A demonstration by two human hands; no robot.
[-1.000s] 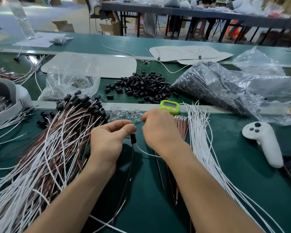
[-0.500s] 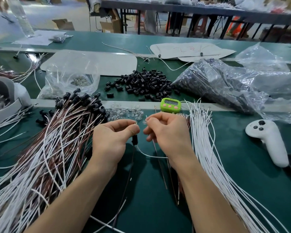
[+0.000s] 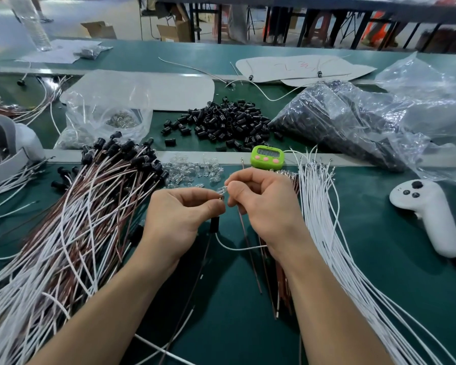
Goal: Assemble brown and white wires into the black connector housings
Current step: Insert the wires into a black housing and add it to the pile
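My left hand (image 3: 181,217) pinches the metal ends of a brown and a white wire, and a black housing (image 3: 214,224) hangs on them just below the fingers. My right hand (image 3: 261,201) pinches a small clear part (image 3: 221,190) against those wire ends. The white wire (image 3: 237,247) loops under my right wrist. Loose black housings (image 3: 221,123) lie in a pile behind. Finished brown and white wire pairs (image 3: 71,227) with housings are heaped at left. Loose white wires (image 3: 324,219) fan out at right, brown ones (image 3: 282,283) under my right forearm.
Clear small parts (image 3: 195,169) are scattered ahead of my hands beside a green timer (image 3: 267,156). A white controller (image 3: 427,212) lies at right. Plastic bags (image 3: 353,122) (image 3: 103,119) sit behind. A grey and white headset (image 3: 5,143) is at far left.
Both hands rose slightly toward the camera. My right hand now holds a clear part at the wire ends above the housing; the housing has slid lower along the wires.
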